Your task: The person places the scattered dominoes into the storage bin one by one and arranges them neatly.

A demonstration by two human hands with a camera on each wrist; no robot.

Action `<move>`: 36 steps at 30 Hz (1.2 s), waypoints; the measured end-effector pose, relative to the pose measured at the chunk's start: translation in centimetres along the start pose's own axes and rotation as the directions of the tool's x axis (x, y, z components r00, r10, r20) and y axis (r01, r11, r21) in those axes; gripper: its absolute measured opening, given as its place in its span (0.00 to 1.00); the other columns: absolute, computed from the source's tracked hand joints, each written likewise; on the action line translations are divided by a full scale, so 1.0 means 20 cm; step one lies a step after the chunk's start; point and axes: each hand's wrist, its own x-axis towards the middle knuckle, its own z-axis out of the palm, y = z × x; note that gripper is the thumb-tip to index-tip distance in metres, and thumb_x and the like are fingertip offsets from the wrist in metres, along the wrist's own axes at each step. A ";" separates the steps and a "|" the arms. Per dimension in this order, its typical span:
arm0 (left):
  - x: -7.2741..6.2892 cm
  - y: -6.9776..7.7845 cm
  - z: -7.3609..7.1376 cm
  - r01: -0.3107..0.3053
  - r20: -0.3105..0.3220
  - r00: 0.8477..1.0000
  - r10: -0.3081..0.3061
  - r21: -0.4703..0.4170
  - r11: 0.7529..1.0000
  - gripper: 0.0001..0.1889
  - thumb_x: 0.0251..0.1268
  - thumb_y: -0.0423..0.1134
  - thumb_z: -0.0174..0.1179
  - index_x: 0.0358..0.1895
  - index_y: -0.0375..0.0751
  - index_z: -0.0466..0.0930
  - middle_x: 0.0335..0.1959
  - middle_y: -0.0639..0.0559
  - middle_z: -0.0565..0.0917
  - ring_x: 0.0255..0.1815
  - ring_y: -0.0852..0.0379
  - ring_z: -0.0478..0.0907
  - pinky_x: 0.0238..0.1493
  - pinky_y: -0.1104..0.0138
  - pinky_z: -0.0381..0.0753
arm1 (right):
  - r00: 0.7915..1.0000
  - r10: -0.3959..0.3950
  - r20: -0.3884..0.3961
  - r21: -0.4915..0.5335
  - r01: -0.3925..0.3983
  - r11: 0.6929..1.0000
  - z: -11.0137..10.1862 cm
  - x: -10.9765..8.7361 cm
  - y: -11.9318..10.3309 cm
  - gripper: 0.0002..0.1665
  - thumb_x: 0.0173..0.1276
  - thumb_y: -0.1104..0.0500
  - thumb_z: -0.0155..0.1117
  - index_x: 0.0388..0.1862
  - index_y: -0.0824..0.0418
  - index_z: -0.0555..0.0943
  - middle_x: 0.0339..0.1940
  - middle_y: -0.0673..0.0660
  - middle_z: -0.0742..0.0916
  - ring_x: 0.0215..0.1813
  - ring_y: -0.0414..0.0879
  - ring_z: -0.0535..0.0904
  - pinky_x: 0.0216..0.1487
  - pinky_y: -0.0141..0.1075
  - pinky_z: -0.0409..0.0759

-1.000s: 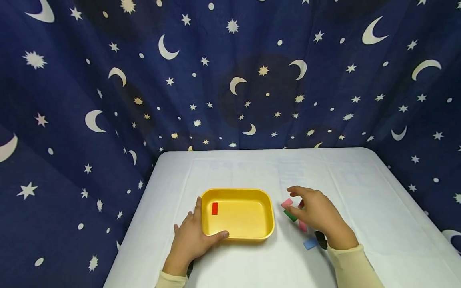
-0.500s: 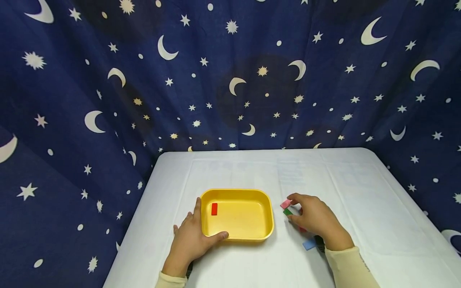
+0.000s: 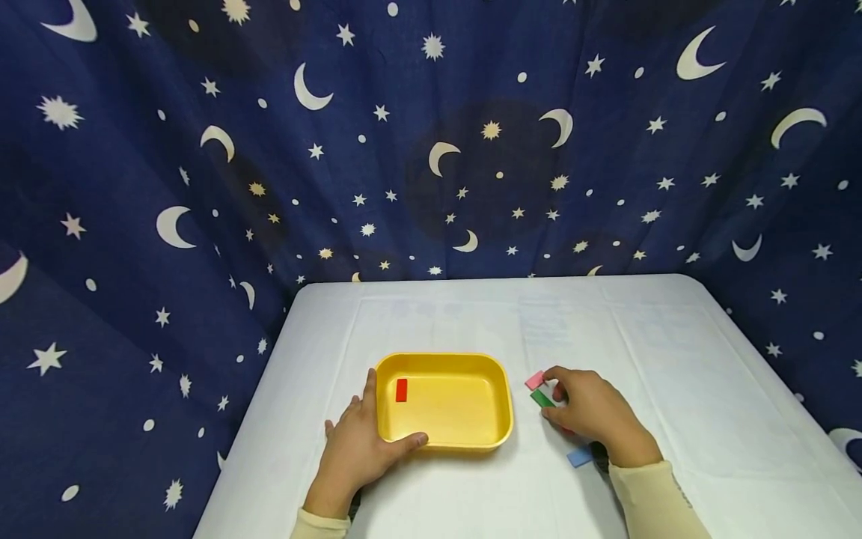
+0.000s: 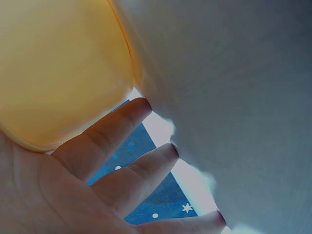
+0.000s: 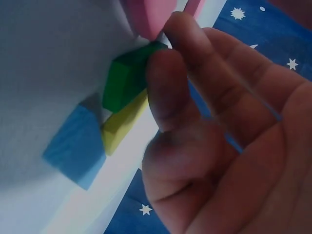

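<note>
My left hand [image 3: 364,442] rests on the yellow tray [image 3: 465,447], index finger along its left rim and thumb on the front rim. Its fingers extend fairly straight beside the tray in the left wrist view. A red block [image 3: 401,390] lies inside the tray. Right of it, my right hand [image 3: 595,408] reaches down over loose blocks, fingertips bent at a green block [image 3: 541,399] and a pink block [image 3: 534,380]. I cannot tell whether it grips one. A light blue block [image 3: 579,457] lies near its wrist. The right wrist view also shows a yellow block [image 5: 124,122].
A white cloth covers the table [image 3: 458,318]. Behind and beside it hangs a dark blue curtain [image 3: 377,172] printed with moons and stars. Part of a reddish block [image 3: 568,431] shows below the right thumb.
My right hand has come down onto the blocks from slightly above, its fingers drawing closer together. The left hand and tray have stayed in place.
</note>
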 end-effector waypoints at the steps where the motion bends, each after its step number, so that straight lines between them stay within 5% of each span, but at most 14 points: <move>1: 0.00 0.00 0.00 -0.001 0.000 1.000 0.001 0.001 1.000 0.76 0.40 0.88 0.64 0.88 0.50 0.40 0.71 0.38 0.77 0.75 0.34 0.70 0.62 0.17 0.54 | 1.000 -0.002 0.001 0.005 0.002 1.000 0.00 0.00 0.00 0.32 0.55 0.49 0.85 0.58 0.54 0.84 0.34 0.46 0.82 0.31 0.43 0.74 0.33 0.41 0.74; 30: 0.01 0.00 0.00 -0.007 0.007 1.000 0.007 -0.014 1.000 0.76 0.40 0.88 0.64 0.88 0.50 0.38 0.72 0.41 0.77 0.76 0.34 0.69 0.63 0.17 0.53 | 0.999 0.008 0.046 0.061 -0.011 0.998 0.01 0.01 -0.02 0.34 0.54 0.49 0.87 0.58 0.52 0.83 0.28 0.43 0.80 0.28 0.42 0.74 0.31 0.39 0.73; 36: 0.00 0.01 -0.01 0.006 0.015 1.000 -0.006 -0.018 1.000 0.76 0.40 0.88 0.65 0.88 0.48 0.40 0.72 0.41 0.77 0.76 0.34 0.69 0.63 0.17 0.52 | 0.998 -0.043 0.049 0.087 0.039 0.995 0.02 0.00 -0.02 0.34 0.54 0.50 0.87 0.59 0.53 0.83 0.27 0.42 0.81 0.26 0.41 0.74 0.31 0.39 0.74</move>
